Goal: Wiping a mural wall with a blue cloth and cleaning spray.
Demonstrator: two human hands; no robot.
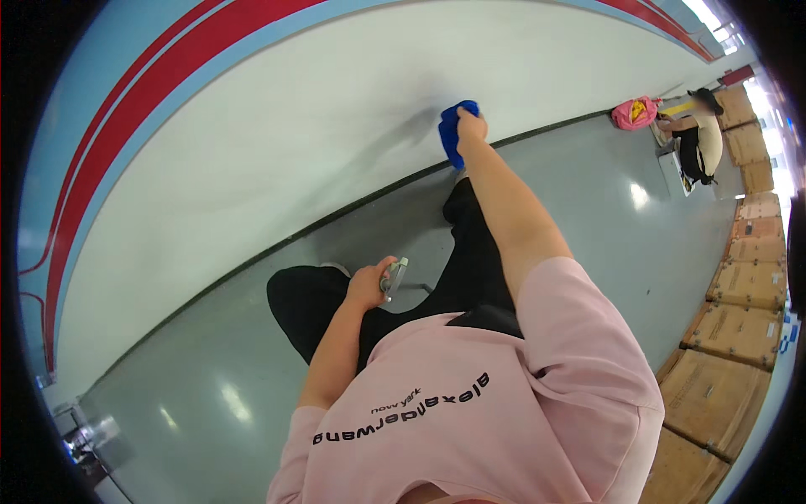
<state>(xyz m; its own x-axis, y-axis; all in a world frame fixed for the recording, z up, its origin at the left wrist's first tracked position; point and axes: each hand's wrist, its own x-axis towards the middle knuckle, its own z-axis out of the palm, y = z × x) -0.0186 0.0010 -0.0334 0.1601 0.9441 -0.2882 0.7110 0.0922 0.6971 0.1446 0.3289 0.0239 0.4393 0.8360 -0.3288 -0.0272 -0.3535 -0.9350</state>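
Head view: we press our right hand (472, 126), clenched on a soft blue cloth (453, 130), against the white wall (294, 134), while our left hand (369, 286) clutches a light spray bottle (395, 277).

The blue cleaning cloth (453, 130) is bunched into a soft, crumpled wad and pressed flat against the lower part of the white wall (277, 126), just above the dark strip where the wall meets the grey floor, with the right hand (470, 126) spread over its upper right edge. The spray bottle (395, 277) shows only its pale grey-white trigger head, tilted and poking out of the closed left hand (369, 286), held low over the black-trousered knee, well apart from the cloth
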